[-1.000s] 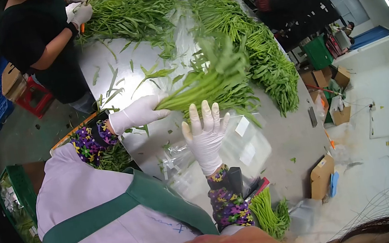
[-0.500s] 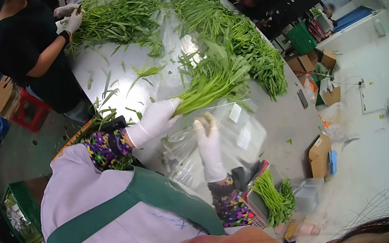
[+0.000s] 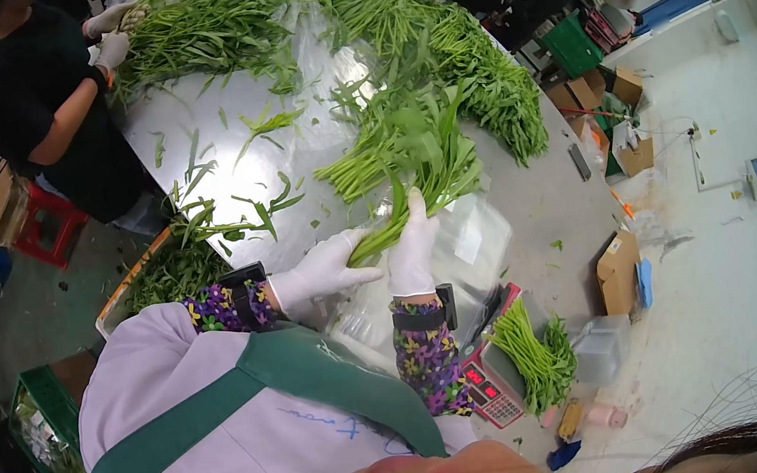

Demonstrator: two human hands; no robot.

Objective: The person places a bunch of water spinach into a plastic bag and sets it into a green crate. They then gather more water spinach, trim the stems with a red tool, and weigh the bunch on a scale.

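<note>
A small bunch of water spinach (image 3: 435, 187) lies across my two white-gloved hands. Its cut stem ends are in my left hand (image 3: 320, 270), with the thumb below them. Around the stems farther up, toward the leaves, my right hand (image 3: 412, 246) is closed with its thumb on top. Just beyond, another bunch of water spinach (image 3: 354, 170) rests on the metal table (image 3: 532, 214), stem ends to the left. Under and beside my right hand are clear plastic bags (image 3: 473, 247) with white labels.
A red scale (image 3: 495, 395) carries more greens (image 3: 533, 355) at my right. Large piles of greens (image 3: 205, 27) cover the table's far side, where a co-worker's gloved hands (image 3: 110, 46) handle some. A crate of greens (image 3: 159, 274) stands by the left edge. Loose leaves (image 3: 272, 208) are scattered nearby.
My right hand has moved up from over the plastic bags and closed on the stems. My left hand has come down and right. A separate bunch now lies beyond my hands.
</note>
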